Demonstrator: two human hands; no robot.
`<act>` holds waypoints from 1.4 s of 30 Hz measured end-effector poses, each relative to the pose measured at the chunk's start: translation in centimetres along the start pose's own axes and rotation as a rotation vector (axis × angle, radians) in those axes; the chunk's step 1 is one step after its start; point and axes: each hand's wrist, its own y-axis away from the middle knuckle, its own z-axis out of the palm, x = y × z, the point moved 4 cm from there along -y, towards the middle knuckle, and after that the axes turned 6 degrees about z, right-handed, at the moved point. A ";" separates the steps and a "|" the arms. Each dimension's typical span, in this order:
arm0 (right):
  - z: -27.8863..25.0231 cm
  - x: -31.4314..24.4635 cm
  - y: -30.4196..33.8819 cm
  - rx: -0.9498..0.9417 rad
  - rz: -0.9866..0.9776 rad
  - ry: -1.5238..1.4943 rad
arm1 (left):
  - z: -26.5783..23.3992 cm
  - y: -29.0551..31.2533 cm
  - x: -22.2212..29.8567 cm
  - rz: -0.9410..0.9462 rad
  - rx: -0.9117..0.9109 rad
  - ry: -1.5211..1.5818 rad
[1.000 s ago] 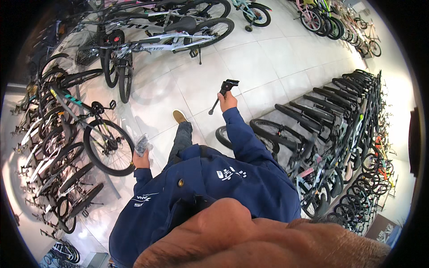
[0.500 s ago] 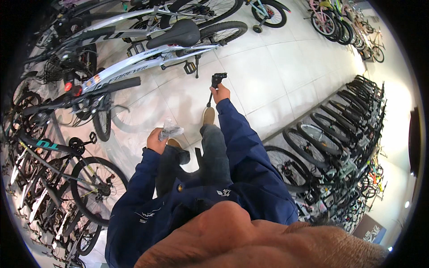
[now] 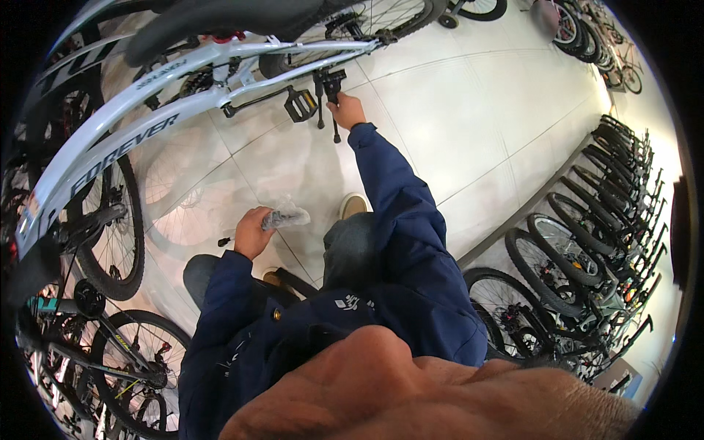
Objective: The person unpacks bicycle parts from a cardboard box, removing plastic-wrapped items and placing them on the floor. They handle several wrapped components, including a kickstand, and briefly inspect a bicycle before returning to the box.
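My right hand (image 3: 347,111) is reached forward, its fingers closed round a black bicycle kickstand (image 3: 333,89). The leg hangs down below the fingers. Right beside it stands a similar black kickstand (image 3: 320,108) on the white bicycle (image 3: 121,150), near the rear wheel; I cannot tell whether the two touch. A black pedal (image 3: 301,105) is just left of them. Lower and to the left, my left hand (image 3: 253,233) is closed on a crumpled clear plastic bag (image 3: 290,218), its contents hard to make out. A small black piece (image 3: 224,242) shows by that hand's outer side.
At the left, another bicycle's wheel (image 3: 139,359) and several more bikes crowd close. A long row of bicycles (image 3: 565,249) lines the right side. Pale tiled floor (image 3: 440,132) lies between, with my shoe (image 3: 353,205) on it. Small bikes stand at the far right.
My view has come lower and closer to the white bicycle, and my knees are more bent. My right hand has brought the kickstand over beside the bicycle's rear. The left hand still grips the bag.
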 end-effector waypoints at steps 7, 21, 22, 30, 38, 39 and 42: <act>2.9 1.1 -2.4 0.003 0.047 -0.038 | -0.4 -0.2 -2.3 -0.091 0.002 -0.019; 3.3 1.4 -3.3 -0.007 0.022 0.029 | -1.1 -0.3 -1.8 -0.138 -0.028 0.050; 3.2 1.2 -3.2 0.026 -0.019 0.001 | -1.3 -0.4 -1.7 -0.120 -0.007 0.021; -1.5 -1.1 2.4 -0.101 0.206 -0.028 | -3.6 0.0 4.1 -0.223 0.252 0.127; -23.1 -17.3 14.5 -0.128 0.330 -0.292 | -12.6 3.1 18.9 -0.507 0.462 1.057; -26.3 -20.6 15.8 -0.124 0.359 -0.374 | -14.9 3.5 22.2 -0.430 0.450 1.041; -37.4 -32.3 20.2 -0.088 0.180 -0.487 | -21.9 6.0 32.3 -0.386 0.484 1.275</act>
